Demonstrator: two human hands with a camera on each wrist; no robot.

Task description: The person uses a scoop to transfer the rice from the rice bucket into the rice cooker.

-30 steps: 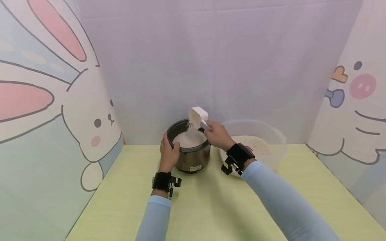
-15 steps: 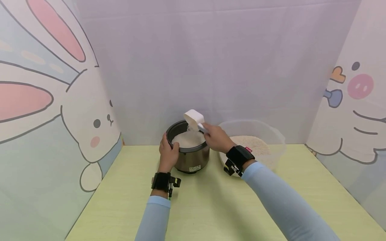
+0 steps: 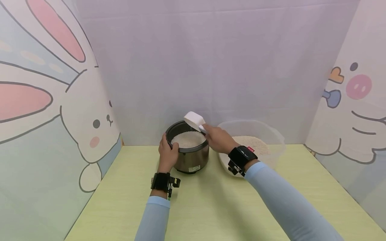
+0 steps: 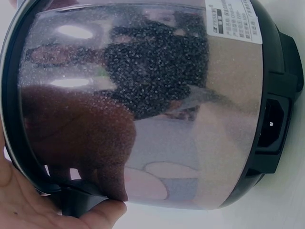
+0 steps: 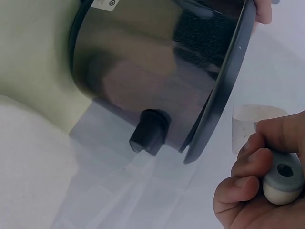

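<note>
While my left hand (image 3: 169, 152) grips the steel cooker's (image 3: 189, 154) rim, my right hand (image 3: 217, 139) holds the white plastic scoop (image 3: 194, 119) above it, the clear rice bowl (image 3: 271, 134) beside, near the table's (image 3: 211, 207) far edge.

— Where do we find the cooker pot (image 3: 187, 150)?

— It stands on the table (image 3: 211, 207), toward the back, close to the rear wall (image 3: 211, 67). Rice (image 3: 188, 139) lies in it.

— And beside it?

— Just to its right we see the bowl (image 3: 271, 134), also on the table and holding its own rice (image 3: 256, 144).

— Where are the hands?

— The left hand (image 3: 167, 153) is on the pot's left side, thumb over the rim. The right hand (image 3: 217, 139) is between pot and bowl, its grip around the handle of the scoop (image 3: 194, 120), which hangs tipped above the pot's right rear edge.

— And the sides?

— Panels stand left (image 3: 45, 117) and right (image 3: 356, 100) of the table.
</note>
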